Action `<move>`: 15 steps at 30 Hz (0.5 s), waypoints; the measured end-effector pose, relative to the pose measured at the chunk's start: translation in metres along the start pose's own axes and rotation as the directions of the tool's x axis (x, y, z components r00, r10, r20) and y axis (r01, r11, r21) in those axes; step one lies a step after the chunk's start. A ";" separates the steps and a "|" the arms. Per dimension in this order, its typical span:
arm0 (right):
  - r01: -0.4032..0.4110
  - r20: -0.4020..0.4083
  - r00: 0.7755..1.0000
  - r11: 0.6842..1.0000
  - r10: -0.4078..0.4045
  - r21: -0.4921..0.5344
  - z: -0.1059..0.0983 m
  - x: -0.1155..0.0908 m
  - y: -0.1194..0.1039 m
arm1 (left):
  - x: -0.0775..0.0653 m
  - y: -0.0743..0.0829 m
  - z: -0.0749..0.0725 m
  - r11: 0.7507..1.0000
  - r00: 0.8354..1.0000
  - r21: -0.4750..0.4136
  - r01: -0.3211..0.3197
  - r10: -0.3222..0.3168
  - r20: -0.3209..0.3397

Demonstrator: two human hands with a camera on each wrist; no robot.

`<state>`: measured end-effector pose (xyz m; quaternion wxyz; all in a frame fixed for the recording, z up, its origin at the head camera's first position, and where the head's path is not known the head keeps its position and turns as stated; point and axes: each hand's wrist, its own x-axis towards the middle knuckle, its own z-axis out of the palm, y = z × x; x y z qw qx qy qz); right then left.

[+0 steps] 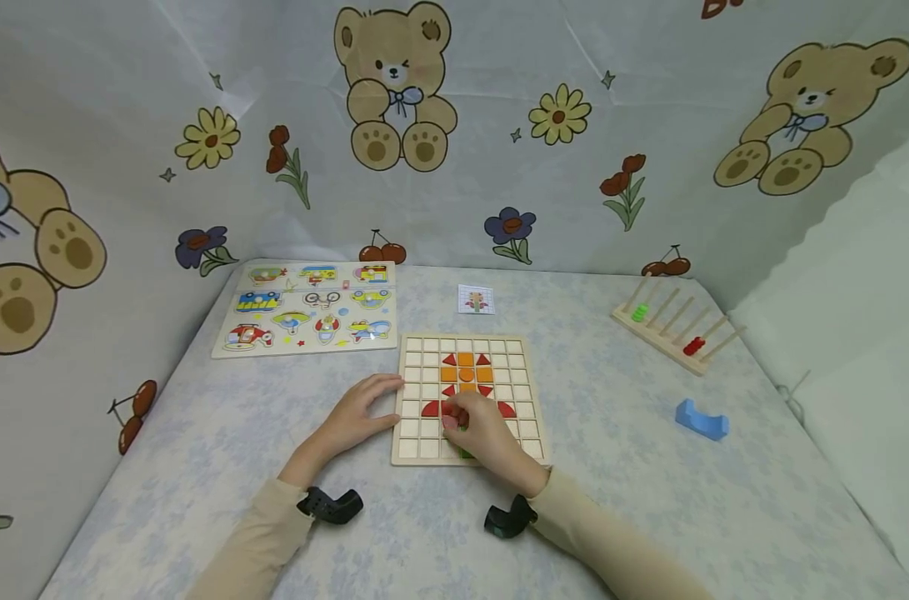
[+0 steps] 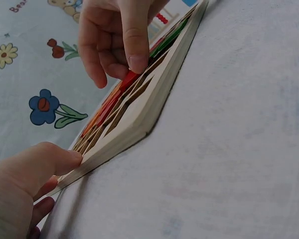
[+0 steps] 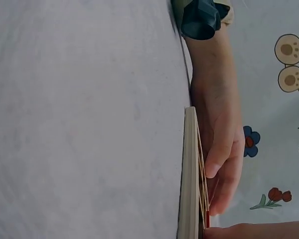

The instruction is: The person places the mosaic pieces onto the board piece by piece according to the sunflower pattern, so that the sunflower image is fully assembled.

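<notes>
A square wooden grid board (image 1: 410,427) lies on the table, with orange squares, an orange disc (image 1: 466,375), red triangles and red rounded pieces set in its cells. My left hand (image 1: 355,419) rests against its left edge, fingers and thumb touching the rim. Over the lower middle of the board, my right hand (image 1: 490,435) pinches a small red piece (image 2: 129,78) at the cells, its exact shape mostly hidden by the fingers. Green pieces (image 1: 466,454) show partly beneath that hand.
A vehicle picture puzzle board (image 1: 304,337) lies at the back left. Behind the grid board is a small pattern card (image 1: 476,300). Toward the right stand a wooden peg rack (image 1: 660,340) with green and red beads and a blue curved block (image 1: 701,421).
</notes>
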<state>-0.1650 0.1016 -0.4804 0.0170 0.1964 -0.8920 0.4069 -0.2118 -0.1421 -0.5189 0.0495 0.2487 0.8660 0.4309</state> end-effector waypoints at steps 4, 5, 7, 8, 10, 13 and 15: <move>0.027 -0.010 1.000 1.000 -0.027 -0.012 0.004 -0.002 0.000 | -0.001 -0.001 0.000 1.000 1.000 0.004 0.011 -0.011 -0.003; 0.034 -0.005 0.999 0.999 -0.034 -0.013 0.004 -0.002 0.001 | -0.002 -0.001 0.000 1.000 1.000 0.007 0.010 -0.010 -0.004; 0.025 0.005 1.000 0.999 -0.025 -0.019 0.004 -0.002 0.001 | -0.002 -0.002 0.001 1.000 1.000 0.008 0.009 -0.009 -0.006; 0.020 0.010 1.000 1.000 -0.020 -0.024 0.003 -0.002 0.000 | -0.002 -0.002 0.001 1.000 1.000 0.009 0.008 -0.008 -0.006; 0.007 0.018 1.000 0.999 -0.006 -0.042 0.002 -0.002 -0.001 | -0.002 -0.002 0.000 1.000 1.000 0.010 0.006 -0.006 -0.008; 0.004 0.033 0.999 0.996 -0.001 -0.094 0.001 -0.001 -0.002 | -0.001 -0.001 0.000 1.000 1.000 0.020 0.007 -0.007 -0.012; 0.025 0.046 0.999 0.988 -0.018 -0.151 0.000 -0.001 -0.002 | 0.000 -0.001 0.000 0.999 1.000 0.030 0.014 -0.013 -0.012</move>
